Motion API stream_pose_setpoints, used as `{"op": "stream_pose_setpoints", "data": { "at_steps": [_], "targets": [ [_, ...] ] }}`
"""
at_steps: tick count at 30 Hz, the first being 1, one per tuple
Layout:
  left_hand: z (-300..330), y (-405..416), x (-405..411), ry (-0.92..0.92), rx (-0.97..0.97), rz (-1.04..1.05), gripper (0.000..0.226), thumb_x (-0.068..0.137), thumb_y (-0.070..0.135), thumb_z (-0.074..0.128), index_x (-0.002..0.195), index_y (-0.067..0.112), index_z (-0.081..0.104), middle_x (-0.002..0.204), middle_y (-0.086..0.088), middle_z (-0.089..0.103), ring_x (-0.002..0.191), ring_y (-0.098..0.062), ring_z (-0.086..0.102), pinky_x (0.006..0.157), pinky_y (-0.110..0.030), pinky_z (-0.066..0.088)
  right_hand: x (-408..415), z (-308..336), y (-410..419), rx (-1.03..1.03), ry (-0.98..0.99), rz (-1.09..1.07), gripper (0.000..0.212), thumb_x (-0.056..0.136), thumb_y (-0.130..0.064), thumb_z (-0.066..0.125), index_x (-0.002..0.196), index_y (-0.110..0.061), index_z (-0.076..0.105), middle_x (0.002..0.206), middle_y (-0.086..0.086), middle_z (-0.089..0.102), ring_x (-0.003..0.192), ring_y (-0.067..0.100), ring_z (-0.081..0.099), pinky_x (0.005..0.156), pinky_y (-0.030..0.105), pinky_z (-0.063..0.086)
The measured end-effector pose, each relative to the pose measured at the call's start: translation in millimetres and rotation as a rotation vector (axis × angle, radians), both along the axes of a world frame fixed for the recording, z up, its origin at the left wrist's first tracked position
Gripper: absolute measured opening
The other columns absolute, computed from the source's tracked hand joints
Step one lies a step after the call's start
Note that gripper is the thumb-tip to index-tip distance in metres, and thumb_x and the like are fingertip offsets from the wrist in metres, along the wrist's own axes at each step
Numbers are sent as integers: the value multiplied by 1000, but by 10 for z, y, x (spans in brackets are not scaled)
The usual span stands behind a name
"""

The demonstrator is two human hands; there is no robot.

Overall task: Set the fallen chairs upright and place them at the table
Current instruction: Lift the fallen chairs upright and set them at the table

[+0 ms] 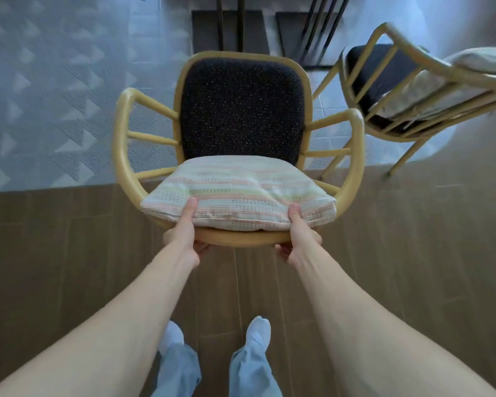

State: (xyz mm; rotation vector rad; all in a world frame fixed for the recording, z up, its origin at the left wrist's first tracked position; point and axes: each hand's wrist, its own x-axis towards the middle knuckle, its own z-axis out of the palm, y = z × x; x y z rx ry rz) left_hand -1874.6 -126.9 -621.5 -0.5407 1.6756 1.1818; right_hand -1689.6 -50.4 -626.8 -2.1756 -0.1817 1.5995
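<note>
The chair (241,110) in hand has a yellow rounded frame, a dark speckled padded panel and a loose striped cushion (238,193). It faces the person, its curved arms joined to the panel's frame by short spindles. Its legs are hidden beneath it, so whether it rests on the floor or is lifted cannot be told.

The left hand (184,236) grips the near edge of the chair at the cushion's left part: thumb on top of the cushion, fingers curled under the yellow rim. The right hand (299,239) grips the same edge further right in the same way, thumb pressed on the cushion, fingers wrapped beneath the rim. Both forearms are bare and reach forward from the bottom of the view.

A second chair (413,90) of the same make is at upper right, well apart from the first. It appears tilted, with its spindled back toward the camera, a pale cushion (430,90) lying on its dark seat, and two yellow legs reaching down to the floor.

Beyond the held chair, at the top of the view, dark thin metal bars (321,27) rise from dark flat bases; what they support is out of view.

The floor is brown wood planks (413,253) near the person and pale triangle-patterned tiles (55,96) further off. The person's feet, in light socks (258,330), and light blue trouser legs (249,371) show at the bottom.
</note>
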Motion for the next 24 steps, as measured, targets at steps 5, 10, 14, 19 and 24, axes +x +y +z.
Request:
{"op": "stream_pose_setpoints", "data": {
  "at_steps": [5, 10, 14, 19, 24],
  "targets": [
    [80, 707, -156, 132, 8, 6, 47, 66, 54, 89, 83, 24, 56, 91, 0, 69, 81, -22, 70, 58, -36, 58, -208, 53, 679, 81, -17, -24, 73, 67, -63, 85, 114, -11, 64, 113, 8, 66, 93, 27, 69, 39, 22, 47],
    [93, 1333, -295, 201, 64, 115, 41, 65, 42, 93, 79, 24, 58, 91, 1, 73, 84, -23, 74, 65, -47, 63, -492, 36, 1280, 157, -162, -30, 82, 69, -62, 82, 125, -6, 59, 124, 12, 66, 111, 33, 66, 88, 44, 59],
    [211, 1775, -449, 204, 89, 122, 43, 72, 39, 89, 84, 25, 49, 97, -2, 71, 86, -25, 73, 65, -50, 63, -648, 131, 1725, 197, -171, -24, 79, 72, -58, 81, 125, -5, 57, 123, 12, 66, 108, 33, 67, 92, 47, 59],
    [303, 2184, -581, 205, 97, 107, 39, 74, 37, 88, 82, 23, 53, 88, -3, 69, 75, -21, 70, 43, -39, 57, -796, 220, 2139, 220, -247, -9, 75, 74, -58, 79, 125, -9, 56, 121, 10, 66, 105, 31, 66, 91, 46, 59],
    [274, 2441, -657, 249, 72, 75, 36, 77, 41, 85, 83, 24, 54, 87, -1, 71, 71, -17, 72, 51, -40, 61, -893, 214, 2389, 217, -279, 2, 62, 73, -60, 78, 109, -15, 56, 97, 3, 61, 89, 27, 65, 85, 44, 61]
  ]
}}
